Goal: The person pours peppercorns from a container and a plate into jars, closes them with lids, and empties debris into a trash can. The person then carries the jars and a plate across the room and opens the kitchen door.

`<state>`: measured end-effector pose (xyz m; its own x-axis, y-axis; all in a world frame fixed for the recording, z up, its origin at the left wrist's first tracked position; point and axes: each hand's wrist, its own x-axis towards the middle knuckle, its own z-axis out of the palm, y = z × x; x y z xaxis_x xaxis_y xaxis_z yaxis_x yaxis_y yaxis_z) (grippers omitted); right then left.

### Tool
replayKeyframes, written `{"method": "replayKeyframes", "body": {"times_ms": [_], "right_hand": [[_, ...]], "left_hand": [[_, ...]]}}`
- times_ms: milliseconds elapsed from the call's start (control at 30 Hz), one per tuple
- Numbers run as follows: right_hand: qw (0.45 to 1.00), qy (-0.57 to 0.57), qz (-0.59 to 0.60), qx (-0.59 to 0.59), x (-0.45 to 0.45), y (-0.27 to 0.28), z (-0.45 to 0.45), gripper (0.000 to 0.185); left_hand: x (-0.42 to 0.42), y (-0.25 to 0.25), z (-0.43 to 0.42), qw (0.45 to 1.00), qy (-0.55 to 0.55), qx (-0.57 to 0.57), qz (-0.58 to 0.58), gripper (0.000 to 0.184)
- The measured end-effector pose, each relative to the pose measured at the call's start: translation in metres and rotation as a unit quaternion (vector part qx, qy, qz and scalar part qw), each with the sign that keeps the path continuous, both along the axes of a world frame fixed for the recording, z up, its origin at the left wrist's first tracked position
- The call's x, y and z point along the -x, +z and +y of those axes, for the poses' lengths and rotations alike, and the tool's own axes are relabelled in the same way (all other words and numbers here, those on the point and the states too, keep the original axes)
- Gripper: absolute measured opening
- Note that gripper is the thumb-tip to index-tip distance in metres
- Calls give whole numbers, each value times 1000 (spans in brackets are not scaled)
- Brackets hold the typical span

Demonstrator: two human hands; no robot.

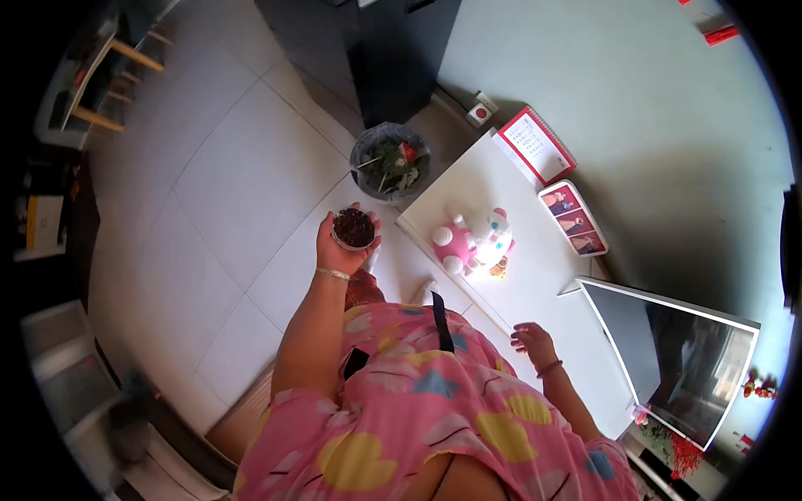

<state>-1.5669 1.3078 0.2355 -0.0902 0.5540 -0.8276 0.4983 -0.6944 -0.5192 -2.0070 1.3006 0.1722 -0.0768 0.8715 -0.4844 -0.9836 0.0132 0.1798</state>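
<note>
My left hand (pixel 327 245) is closed around a small round bowl (pixel 353 228) filled with dark reddish-brown pieces, whose exact kind I cannot make out. It is held out over the tiled floor, just short of a lined trash bin (pixel 390 163) containing green leaves and a red and white scrap. My right hand (pixel 535 345) hovers by the front edge of a white cabinet (pixel 543 275), its fingers loosely bent and apart with nothing in them. On that cabinet sits a pink and white plush toy (pixel 474 242), brightly lit.
A dark tall cabinet or appliance (pixel 376 58) stands behind the bin. A red-framed desk calendar (pixel 537 146), a photo frame (pixel 574 219) and a television (pixel 668 355) stand along the wall. Pale floor tiles (pixel 225 159) stretch left toward a wooden-legged table (pixel 100 71).
</note>
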Motion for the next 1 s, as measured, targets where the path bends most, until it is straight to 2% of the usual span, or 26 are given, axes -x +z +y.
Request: {"method": "replayKeyframes", "body": {"times_ms": [100,133,167,233,367,433,533,633,700,733,767,800,833,900,933,967,1000], "right_hand": [[995,-90,-29,10,9,-4,-19,20],[991,-130,-15,27,12,-3,-26,21],[989,-143,-18,40,18,-2,-32,19],[985,-153,-28,75,34,-1,-38,20],[974,-196,-33,110,63,-5,-42,24],[973,-196,-16,119,77,-9,-42,24],[970,-202,-11,137,90,-17,-41,23],[969,-196,-8,149,91,-25,-43,24],[969,-190,-16,157,92,-29,-41,24],[968,-194,-13,161,91,-31,-41,24],[967,-195,-13,163,92,-32,-41,24],[967,-195,-11,163,94,-32,-40,24],[967,-196,-9,163,95,-32,-40,24],[967,-195,-10,165,96,-34,-40,24],[967,-193,-10,167,96,-35,-40,24],[967,-193,-11,168,97,-35,-39,24],[968,-186,-17,166,98,-35,-38,23]], "left_hand": [[22,-42,43,998,-37,48,5,54],[30,-53,60,993,-38,109,6,52],[35,-65,76,985,-39,169,9,51],[42,-82,106,978,-56,198,24,50],[52,-126,148,953,-90,276,90,60],[52,-128,168,925,-70,365,76,63],[56,-143,186,915,-94,377,104,67],[52,-139,204,882,-95,435,154,71],[49,-129,212,797,-194,452,351,76],[48,-133,211,796,-196,453,352,76],[46,-137,209,661,-253,428,562,77],[44,-137,208,484,-294,374,734,78],[42,-135,206,484,-295,373,734,78],[36,-127,201,289,-291,153,899,77],[34,-120,200,325,-291,117,892,78],[33,-119,197,326,-292,117,892,78],[33,-119,195,298,-297,82,903,79]]}}
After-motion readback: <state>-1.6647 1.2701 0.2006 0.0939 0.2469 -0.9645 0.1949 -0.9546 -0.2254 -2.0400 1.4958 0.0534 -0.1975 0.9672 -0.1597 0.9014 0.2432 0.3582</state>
